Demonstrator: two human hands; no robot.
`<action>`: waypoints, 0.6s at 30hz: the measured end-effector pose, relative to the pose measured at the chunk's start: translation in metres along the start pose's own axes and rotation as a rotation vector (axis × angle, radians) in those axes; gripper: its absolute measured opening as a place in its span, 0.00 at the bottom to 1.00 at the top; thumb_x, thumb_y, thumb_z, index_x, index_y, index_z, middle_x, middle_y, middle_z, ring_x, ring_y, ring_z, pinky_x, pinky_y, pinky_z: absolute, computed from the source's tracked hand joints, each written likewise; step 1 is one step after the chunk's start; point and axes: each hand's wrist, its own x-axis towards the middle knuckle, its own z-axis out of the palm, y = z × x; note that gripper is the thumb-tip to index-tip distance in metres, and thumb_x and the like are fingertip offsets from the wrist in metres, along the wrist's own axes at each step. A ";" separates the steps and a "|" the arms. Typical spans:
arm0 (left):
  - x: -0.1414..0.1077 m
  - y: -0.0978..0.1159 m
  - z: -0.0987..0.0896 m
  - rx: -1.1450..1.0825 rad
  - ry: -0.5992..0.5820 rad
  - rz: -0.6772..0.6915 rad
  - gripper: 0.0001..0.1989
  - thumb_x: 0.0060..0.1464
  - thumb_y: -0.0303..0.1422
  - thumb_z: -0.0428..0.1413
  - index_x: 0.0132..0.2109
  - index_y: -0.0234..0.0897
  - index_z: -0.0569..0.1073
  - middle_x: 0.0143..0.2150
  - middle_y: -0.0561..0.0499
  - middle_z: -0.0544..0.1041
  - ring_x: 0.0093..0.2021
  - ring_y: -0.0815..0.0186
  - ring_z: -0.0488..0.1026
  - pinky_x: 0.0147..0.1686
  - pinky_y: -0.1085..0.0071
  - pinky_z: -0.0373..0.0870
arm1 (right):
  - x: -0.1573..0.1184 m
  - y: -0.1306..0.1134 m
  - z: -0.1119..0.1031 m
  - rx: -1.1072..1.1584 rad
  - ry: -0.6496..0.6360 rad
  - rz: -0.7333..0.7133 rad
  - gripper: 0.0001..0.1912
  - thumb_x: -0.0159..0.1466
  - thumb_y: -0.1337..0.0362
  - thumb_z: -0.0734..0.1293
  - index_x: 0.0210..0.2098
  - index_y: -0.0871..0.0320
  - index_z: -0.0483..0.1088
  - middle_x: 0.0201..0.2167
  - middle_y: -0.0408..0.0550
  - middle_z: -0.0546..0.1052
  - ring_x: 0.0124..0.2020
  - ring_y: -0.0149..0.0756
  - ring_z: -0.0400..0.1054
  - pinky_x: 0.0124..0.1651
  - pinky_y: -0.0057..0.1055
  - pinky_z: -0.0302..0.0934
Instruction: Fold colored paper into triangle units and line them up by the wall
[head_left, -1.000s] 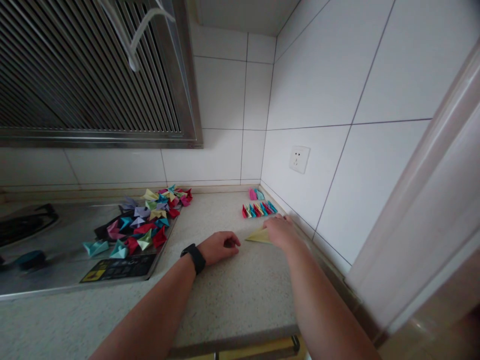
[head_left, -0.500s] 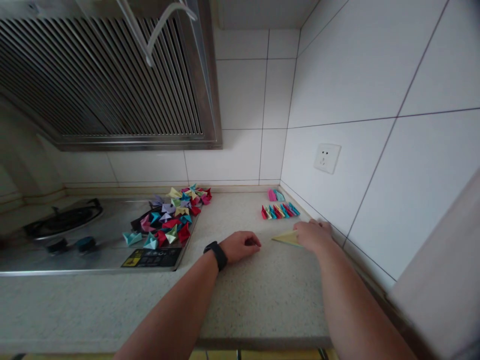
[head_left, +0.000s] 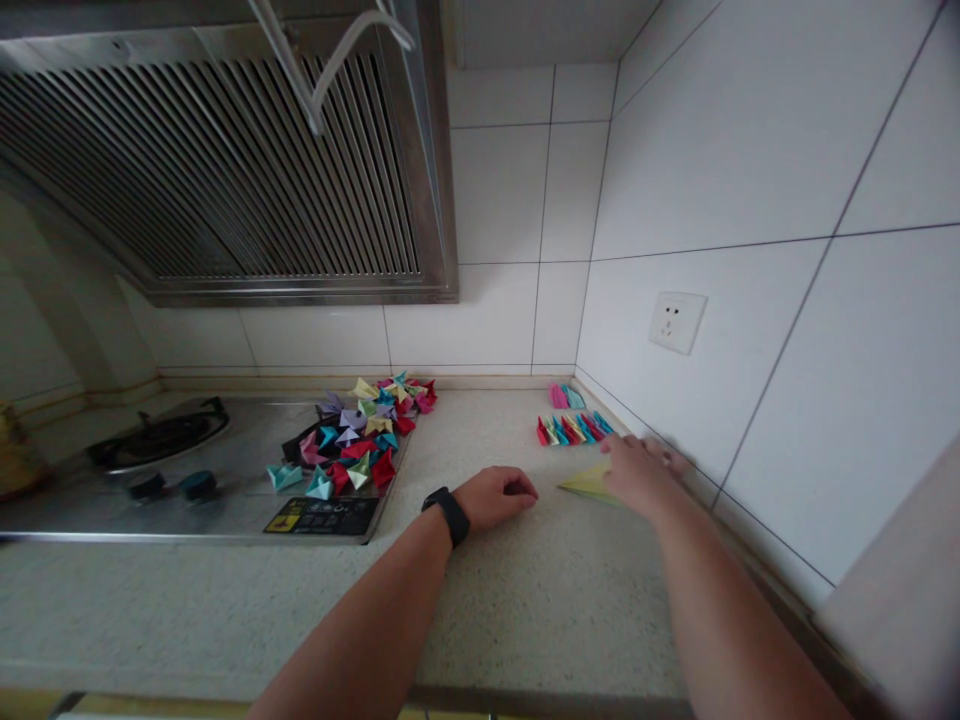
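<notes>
A folded yellow paper (head_left: 587, 483) with a greenish lower edge lies on the counter. My right hand (head_left: 641, 472) rests over its right end, fingers spread and pointing away, covering that part. To the left of the paper, my left hand (head_left: 499, 496) lies on the counter with curled fingers, a gap between it and the paper; whether anything is inside the curl is too small to tell. Behind the paper stands a row of small folded papers (head_left: 575, 430) in red, yellow and blue. Pink and light-blue folded pieces (head_left: 567, 396) sit farther back.
Many colourful folded papers (head_left: 352, 440) are heaped over the right side of the gas stove (head_left: 225, 510). A range hood (head_left: 300, 298) hangs above. The tiled wall with a socket (head_left: 677, 322) bounds the counter (head_left: 540, 610) on the right.
The whole view has shifted, so everything sits a little farther right. The fingers of my right hand have spread more over the yellow paper. My left hand keeps its curled pose.
</notes>
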 end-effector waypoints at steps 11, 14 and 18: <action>0.000 0.005 0.000 0.054 0.010 0.009 0.12 0.53 0.36 0.52 0.41 0.33 0.74 0.35 0.48 0.76 0.34 0.65 0.70 0.34 0.71 0.65 | -0.029 -0.077 -0.007 0.693 -0.106 -0.681 0.14 0.54 0.77 0.57 0.36 0.58 0.67 0.31 0.44 0.71 0.36 0.33 0.64 0.41 0.29 0.55; 0.001 0.005 -0.001 0.052 -0.001 0.028 0.12 0.53 0.34 0.52 0.41 0.32 0.74 0.36 0.48 0.77 0.35 0.64 0.70 0.35 0.71 0.65 | -0.031 -0.085 0.003 0.833 -0.186 -0.626 0.17 0.56 0.77 0.57 0.44 0.58 0.62 0.28 0.40 0.69 0.29 0.29 0.63 0.36 0.26 0.55; 0.002 0.003 -0.002 0.025 0.003 0.063 0.12 0.53 0.32 0.51 0.42 0.32 0.74 0.37 0.49 0.77 0.35 0.65 0.71 0.35 0.72 0.65 | -0.030 -0.087 0.009 0.883 -0.164 -0.617 0.18 0.57 0.76 0.57 0.45 0.57 0.61 0.27 0.39 0.68 0.29 0.29 0.63 0.34 0.25 0.54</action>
